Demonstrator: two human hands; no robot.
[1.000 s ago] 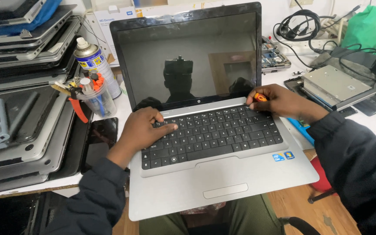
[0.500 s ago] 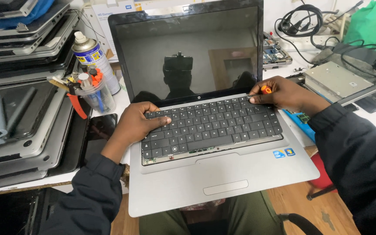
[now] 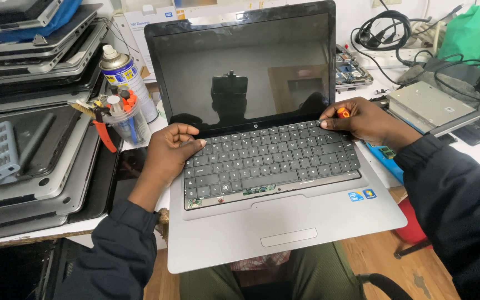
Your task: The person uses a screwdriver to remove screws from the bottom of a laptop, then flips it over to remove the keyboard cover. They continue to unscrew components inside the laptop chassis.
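here left hand (image 3: 169, 154) grips keyboard (image 3: 270, 160); right hand (image 3: 362, 121) clasps screwdriver (image 3: 342, 113).

sleeves: dark navy, long, ribbed cuffs | trousers: olive green | hands: bare

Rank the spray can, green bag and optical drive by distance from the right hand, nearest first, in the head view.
From the right hand:
1. Optical drive, just right of it.
2. Green bag, far right corner.
3. Spray can, across the laptop, left.
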